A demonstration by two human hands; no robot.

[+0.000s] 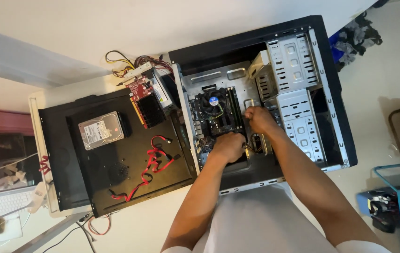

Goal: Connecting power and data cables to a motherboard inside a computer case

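An open black computer case [335, 93] lies on its side with a motherboard [209, 122] and a round cooler fan [213, 101] inside. My left hand [228, 146] rests as a closed fist on the lower edge of the motherboard; what it grips is hidden. My right hand [259, 118] is curled just right of the board, next to the grey drive cage [298, 117], pinching something small that I cannot make out.
The case's black side panel [92, 187] lies to the left, bearing a hard drive [100, 130], red data cables [153, 164] and a red-and-black expansion card [144, 100]. A power supply with a wire bundle [136, 63] sits behind. A white keyboard [3, 201] is far left.
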